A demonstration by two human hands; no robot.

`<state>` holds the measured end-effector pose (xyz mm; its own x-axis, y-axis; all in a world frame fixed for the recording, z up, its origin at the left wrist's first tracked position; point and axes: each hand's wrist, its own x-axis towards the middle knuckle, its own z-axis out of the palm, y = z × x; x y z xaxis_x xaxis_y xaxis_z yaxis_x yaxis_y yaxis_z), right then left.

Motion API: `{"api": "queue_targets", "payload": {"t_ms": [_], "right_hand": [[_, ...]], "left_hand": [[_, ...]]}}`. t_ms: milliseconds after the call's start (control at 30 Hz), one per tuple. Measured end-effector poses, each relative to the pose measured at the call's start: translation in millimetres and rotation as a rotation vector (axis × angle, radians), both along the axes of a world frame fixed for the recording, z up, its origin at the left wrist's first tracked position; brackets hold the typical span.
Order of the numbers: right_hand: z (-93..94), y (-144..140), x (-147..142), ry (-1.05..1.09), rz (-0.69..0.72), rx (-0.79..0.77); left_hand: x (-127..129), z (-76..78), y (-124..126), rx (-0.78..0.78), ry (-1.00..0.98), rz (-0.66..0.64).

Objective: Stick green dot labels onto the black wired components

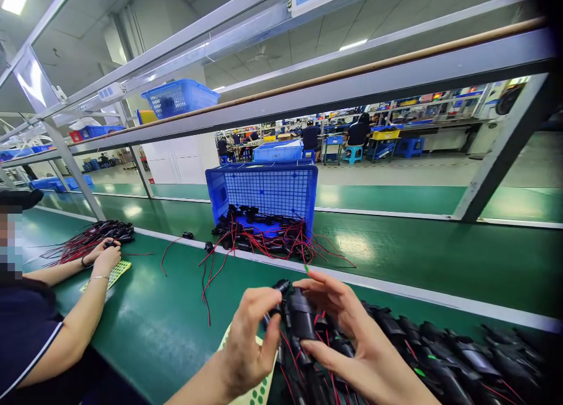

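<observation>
R hand (352,328) has a blk cylindrical part (301,316) btwn thumb & fingers, above the green surface (153,311) by a near pile (440,352) of blk parts w/ red wires; green dot (307,269) at its index fingertip. L hand (250,340) is curled just beside that part, thumb & index close tog.; can't tell if it's gripping anything. Yellow sticker sheet (264,384) w/ green dots partly under L hand. Beyond, blue crate (264,188) on its side, more wired blk parts spilling out. Far L, co-worker's hands (103,258) hold a small blk piece (109,244) near a 2nd sheet (118,273).
</observation>
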<state>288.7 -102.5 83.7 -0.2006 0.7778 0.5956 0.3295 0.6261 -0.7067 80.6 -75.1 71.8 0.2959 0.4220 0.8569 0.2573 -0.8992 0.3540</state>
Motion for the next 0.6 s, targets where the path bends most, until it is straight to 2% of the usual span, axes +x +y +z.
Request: {"api": "queue_targets", "payload": {"t_ms": [33,100,133,200,267,300,400,500,600], "right_hand": [[-0.2,-0.6,1.1,-0.065,-0.051,0.076],[-0.3,-1.1,2.5,-0.177,-0.104,0.243],[0.1,-1.4,2.8,-0.218,-0.100,0.320],[2.1,-3.2,3.3,-0.267,-0.055,0.426],[7.4,-6.3,4.6,-0.292,-0.009,0.455],[11.5,-8.1,5.8,-0.296,-0.001,0.441],[27.2,-12.3,10.6,-0.237,-0.057,0.350],[38.9,-14.6,13.6,-0.096,-0.099,0.193],[38.3,-16.8,12.6,-0.067,-0.007,-0.034]], "left_hand": [[2.5,0.3,-4.8,-0.250,-0.081,-0.021],[7.2,5.8,-12.4,-0.691,-0.157,-0.166],[9.3,10.0,-14.8,-0.830,-0.153,-0.276],[12.0,17.9,-17.1,-0.954,-0.128,-0.484],[12.8,22.0,-17.6,-0.982,-0.137,-0.584],[12.4,22.2,-17.9,-0.982,-0.155,-0.581],[9.4,18.4,-20.6,-0.891,-0.178,-0.396],[7.2,12.4,-24.7,-0.758,-0.106,-0.198],[8.5,4.6,-26.3,-0.675,-0.031,-0.166]]}}
